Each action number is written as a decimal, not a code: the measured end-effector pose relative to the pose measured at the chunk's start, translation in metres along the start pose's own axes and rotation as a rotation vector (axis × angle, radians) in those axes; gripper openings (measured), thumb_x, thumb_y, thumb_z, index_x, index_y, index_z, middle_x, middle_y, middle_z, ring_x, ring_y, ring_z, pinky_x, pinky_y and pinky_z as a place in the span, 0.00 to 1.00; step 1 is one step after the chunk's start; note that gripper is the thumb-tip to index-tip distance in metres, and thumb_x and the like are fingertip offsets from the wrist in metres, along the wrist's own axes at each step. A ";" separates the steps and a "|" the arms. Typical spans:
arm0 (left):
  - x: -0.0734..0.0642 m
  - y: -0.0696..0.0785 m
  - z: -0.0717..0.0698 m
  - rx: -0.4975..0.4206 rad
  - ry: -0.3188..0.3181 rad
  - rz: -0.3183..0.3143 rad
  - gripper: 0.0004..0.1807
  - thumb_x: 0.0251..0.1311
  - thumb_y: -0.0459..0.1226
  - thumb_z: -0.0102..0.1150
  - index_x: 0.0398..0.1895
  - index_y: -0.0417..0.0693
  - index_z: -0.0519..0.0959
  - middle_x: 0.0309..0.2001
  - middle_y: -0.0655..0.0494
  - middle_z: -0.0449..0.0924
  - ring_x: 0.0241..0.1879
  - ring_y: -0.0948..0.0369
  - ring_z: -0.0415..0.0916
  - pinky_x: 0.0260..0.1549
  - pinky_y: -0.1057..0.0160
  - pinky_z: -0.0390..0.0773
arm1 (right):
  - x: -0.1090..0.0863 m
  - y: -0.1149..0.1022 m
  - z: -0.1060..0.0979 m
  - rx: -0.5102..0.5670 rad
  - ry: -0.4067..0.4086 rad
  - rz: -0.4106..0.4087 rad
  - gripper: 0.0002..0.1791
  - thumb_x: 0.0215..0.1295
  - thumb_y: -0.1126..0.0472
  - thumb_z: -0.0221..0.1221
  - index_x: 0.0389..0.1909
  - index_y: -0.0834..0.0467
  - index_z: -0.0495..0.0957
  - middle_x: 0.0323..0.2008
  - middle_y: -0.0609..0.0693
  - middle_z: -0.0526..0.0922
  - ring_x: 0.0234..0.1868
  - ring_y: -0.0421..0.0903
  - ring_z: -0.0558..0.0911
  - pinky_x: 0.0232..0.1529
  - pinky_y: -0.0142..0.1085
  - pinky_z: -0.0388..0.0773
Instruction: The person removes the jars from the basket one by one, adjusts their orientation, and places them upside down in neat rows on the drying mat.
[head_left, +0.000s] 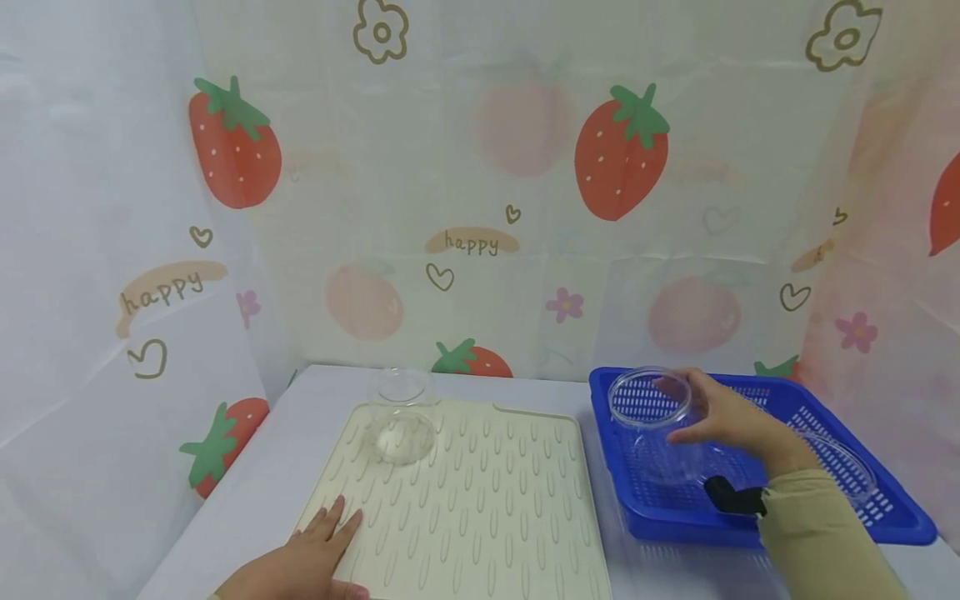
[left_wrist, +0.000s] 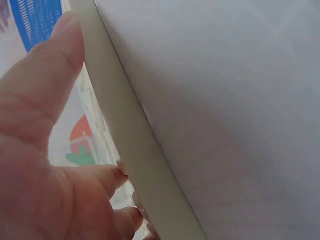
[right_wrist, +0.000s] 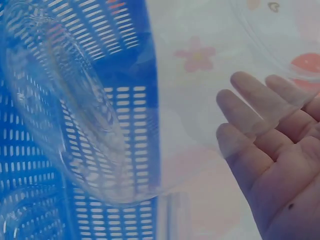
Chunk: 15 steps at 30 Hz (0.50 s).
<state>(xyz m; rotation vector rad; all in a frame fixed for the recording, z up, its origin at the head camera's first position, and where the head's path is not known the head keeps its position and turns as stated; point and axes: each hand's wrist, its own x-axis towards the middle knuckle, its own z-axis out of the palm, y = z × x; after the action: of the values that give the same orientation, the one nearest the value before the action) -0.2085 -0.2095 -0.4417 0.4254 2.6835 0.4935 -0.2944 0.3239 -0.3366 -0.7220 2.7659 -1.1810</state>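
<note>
In the head view my right hand (head_left: 731,421) grips a clear plastic jar (head_left: 660,425) by its side, thumb in front, with the jar upright over the left part of a blue basket (head_left: 697,530). The fingers (right_wrist: 245,110) show through clear plastic in the right wrist view. Another clear container (head_left: 843,467) lies in the basket. My left hand (head_left: 300,554) rests, fingers spread, on the near left edge of a cream ridged mat (head_left: 487,500). A clear jar (head_left: 403,421) stands upright at the mat's far left corner.
The mat and basket stand side by side on a white table (head_left: 247,500), the basket to the right. A printed curtain (head_left: 480,167) with strawberries encloses the back and both sides. A black strap piece (head_left: 731,496) sits by my right wrist.
</note>
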 end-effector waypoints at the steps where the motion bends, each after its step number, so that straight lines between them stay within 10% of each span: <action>1: -0.001 0.001 -0.001 0.002 0.000 0.001 0.55 0.43 0.62 0.59 0.68 0.36 0.54 0.68 0.31 0.42 0.66 0.34 0.41 0.55 0.33 0.51 | -0.001 -0.002 -0.001 -0.007 0.009 -0.006 0.47 0.49 0.58 0.68 0.65 0.63 0.51 0.64 0.63 0.61 0.65 0.63 0.57 0.58 0.60 0.56; 7: -0.003 0.003 -0.003 0.044 0.021 0.016 0.55 0.42 0.62 0.59 0.68 0.37 0.55 0.68 0.33 0.45 0.66 0.35 0.43 0.55 0.35 0.54 | -0.003 -0.013 -0.010 -0.028 0.038 -0.082 0.46 0.50 0.60 0.68 0.66 0.60 0.51 0.65 0.62 0.60 0.66 0.62 0.56 0.58 0.61 0.55; 15: 0.003 0.002 -0.008 0.115 0.027 -0.009 0.57 0.40 0.66 0.57 0.67 0.36 0.56 0.68 0.33 0.47 0.66 0.35 0.44 0.55 0.34 0.55 | -0.002 -0.032 -0.013 -0.087 0.099 -0.126 0.46 0.48 0.61 0.69 0.66 0.56 0.52 0.65 0.56 0.61 0.66 0.56 0.58 0.59 0.34 0.62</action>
<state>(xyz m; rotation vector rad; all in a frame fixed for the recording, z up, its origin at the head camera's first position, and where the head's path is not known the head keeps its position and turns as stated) -0.2140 -0.2083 -0.4351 0.4411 2.7481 0.3451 -0.2829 0.3144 -0.3053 -0.8813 2.9073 -1.1538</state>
